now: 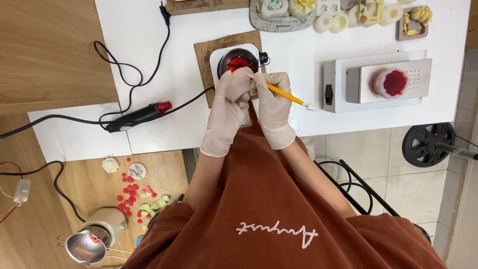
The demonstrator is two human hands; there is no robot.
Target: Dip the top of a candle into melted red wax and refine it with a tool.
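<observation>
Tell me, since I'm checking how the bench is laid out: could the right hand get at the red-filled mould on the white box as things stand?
Probably yes. The right hand is gloved and holds a yellow tool, so it isn't free to grasp. Bare white table lies between it and the red-filled mould, which sits uncovered on the white box.

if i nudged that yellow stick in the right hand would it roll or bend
The yellow stick looks thin, straight and round like a pencil, so probably stiff and light. Laid loose on the smooth white table it would likely roll. Pinched in the gloved right hand, a nudge would probably only pivot it.
</observation>
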